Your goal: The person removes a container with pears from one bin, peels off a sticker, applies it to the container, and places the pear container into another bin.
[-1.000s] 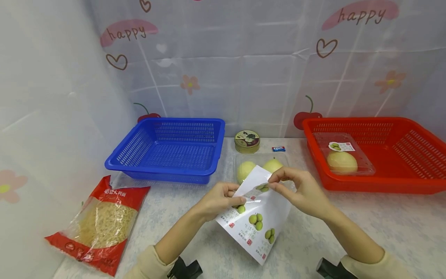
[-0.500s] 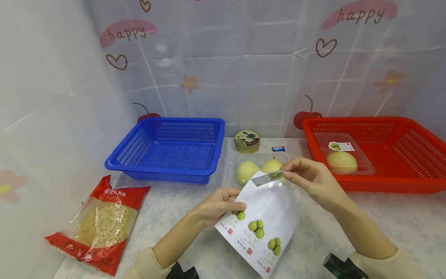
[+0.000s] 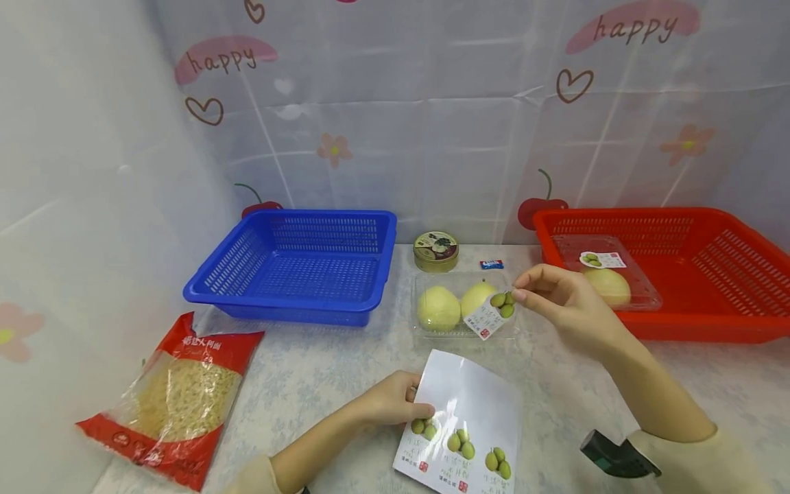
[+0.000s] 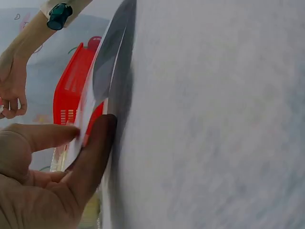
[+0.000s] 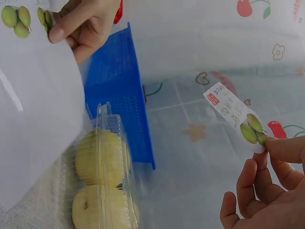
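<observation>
Between thumb and fingers, my left hand (image 3: 395,399) pinches the left edge of a white sticker sheet (image 3: 472,391) printed with green fruit, low over the table. My right hand (image 3: 570,305) pinches a single peeled label (image 3: 492,314) by its fruit-printed end. In the head view that label hangs in front of a clear plastic box (image 3: 459,334) holding two pale yellow-green fruits (image 3: 439,308). The right wrist view shows the label (image 5: 233,112) apart from the box, its white end pointing away from the fingertips. The left wrist view has the sheet edge-on in the left hand (image 4: 52,176).
A blue basket (image 3: 296,312) stands back left, a red basket (image 3: 697,328) back right with a labelled fruit box (image 3: 607,274) inside. Behind the clear box are a round tin (image 3: 435,251) and a small blue packet (image 3: 492,264). A pasta bag (image 3: 185,391) lies at left.
My right hand has peeled the label off the sheet and moved it right, near the fruit box. My left hand has brought the sheet down toward me, uncovering the box.
</observation>
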Demonstrator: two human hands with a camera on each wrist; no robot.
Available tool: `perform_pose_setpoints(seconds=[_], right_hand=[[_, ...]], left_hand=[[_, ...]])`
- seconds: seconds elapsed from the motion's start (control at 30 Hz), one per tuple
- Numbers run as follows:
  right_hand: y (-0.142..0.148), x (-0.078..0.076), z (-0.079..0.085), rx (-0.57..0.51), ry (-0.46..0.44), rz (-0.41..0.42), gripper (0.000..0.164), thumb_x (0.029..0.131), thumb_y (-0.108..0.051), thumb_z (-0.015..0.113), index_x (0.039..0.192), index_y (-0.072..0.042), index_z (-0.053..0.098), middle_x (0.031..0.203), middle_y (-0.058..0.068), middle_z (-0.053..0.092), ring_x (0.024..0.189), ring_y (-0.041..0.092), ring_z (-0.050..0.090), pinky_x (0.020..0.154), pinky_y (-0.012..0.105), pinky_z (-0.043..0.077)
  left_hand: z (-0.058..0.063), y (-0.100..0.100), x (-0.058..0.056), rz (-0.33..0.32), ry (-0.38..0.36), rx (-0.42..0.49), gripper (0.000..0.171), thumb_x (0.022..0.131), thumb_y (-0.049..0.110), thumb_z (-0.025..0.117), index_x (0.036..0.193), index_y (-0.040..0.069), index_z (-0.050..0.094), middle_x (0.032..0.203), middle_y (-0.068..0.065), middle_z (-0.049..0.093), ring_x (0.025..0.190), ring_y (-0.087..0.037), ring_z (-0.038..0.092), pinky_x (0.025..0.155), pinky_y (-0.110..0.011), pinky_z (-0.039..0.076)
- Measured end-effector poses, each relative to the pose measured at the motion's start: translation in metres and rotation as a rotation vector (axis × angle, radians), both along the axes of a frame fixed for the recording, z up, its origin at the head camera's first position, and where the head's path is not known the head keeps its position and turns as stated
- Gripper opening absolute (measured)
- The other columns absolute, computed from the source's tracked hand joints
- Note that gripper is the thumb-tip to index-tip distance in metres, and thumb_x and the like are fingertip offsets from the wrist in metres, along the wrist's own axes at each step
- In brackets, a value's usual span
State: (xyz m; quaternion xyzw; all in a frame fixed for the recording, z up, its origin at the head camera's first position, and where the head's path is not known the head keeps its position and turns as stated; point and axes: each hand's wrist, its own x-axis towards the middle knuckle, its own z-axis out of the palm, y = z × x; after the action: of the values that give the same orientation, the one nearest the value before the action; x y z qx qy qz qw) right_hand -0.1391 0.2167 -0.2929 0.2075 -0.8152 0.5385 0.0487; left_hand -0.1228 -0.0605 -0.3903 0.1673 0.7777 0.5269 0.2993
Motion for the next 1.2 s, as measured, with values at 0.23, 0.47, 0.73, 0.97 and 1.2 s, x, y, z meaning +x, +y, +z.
perform_pose_setpoints(seconds=[0.23,0.47,0.73,0.97,1.2], right_hand=[[-0.002,-0.013,0.003,0.092,-0.031,0.065,0.013,0.091,-0.008,0.061,0.100,0.002,0.060,0.092,0.008,0.061,0.082,0.015,0.062,0.079,0.018,0.051],[-0.010,-0.027,0.007,0.218,0.003,0.148,0.009,0.090,-0.004,0.061,0.097,0.001,0.063,0.088,0.007,0.065,0.079,0.015,0.062,0.077,0.020,0.052],[-0.022,-0.040,0.013,0.276,0.065,0.181,0.009,0.089,-0.006,0.063,0.095,-0.001,0.068,0.085,0.003,0.066,0.077,0.019,0.060,0.072,0.024,0.052],[-0.027,-0.048,0.011,0.266,0.074,0.123,0.011,0.088,-0.004,0.064,0.097,0.001,0.069,0.087,0.008,0.068,0.075,0.015,0.060,0.070,0.022,0.052],[-0.030,-0.054,0.007,0.242,0.150,0.035,0.017,0.086,-0.001,0.065,0.102,0.005,0.068,0.092,0.015,0.069,0.079,0.018,0.064,0.072,0.017,0.051]], left_hand=[[0.027,-0.011,-0.003,0.016,0.647,-0.435,0.027,0.082,0.016,0.071,0.060,0.006,0.060,0.050,0.006,0.048,0.043,-0.002,0.038,0.040,-0.015,0.033],[0.073,-0.001,-0.021,0.067,0.733,-0.037,0.008,0.085,0.007,0.066,0.085,-0.001,0.069,0.074,-0.007,0.067,0.051,-0.004,0.055,0.045,-0.019,0.046],[0.092,0.026,-0.047,0.162,0.538,0.131,0.022,0.087,0.012,0.066,0.104,-0.002,0.068,0.093,-0.013,0.068,0.059,-0.025,0.064,0.046,-0.026,0.050],[0.093,0.045,-0.058,0.191,0.544,0.079,0.012,0.087,0.007,0.064,0.092,-0.002,0.070,0.085,-0.012,0.068,0.053,-0.019,0.060,0.044,-0.019,0.045],[0.089,0.050,-0.068,0.260,0.587,0.100,0.010,0.085,0.005,0.062,0.087,-0.002,0.069,0.081,-0.012,0.067,0.048,-0.004,0.050,0.043,-0.016,0.039]])
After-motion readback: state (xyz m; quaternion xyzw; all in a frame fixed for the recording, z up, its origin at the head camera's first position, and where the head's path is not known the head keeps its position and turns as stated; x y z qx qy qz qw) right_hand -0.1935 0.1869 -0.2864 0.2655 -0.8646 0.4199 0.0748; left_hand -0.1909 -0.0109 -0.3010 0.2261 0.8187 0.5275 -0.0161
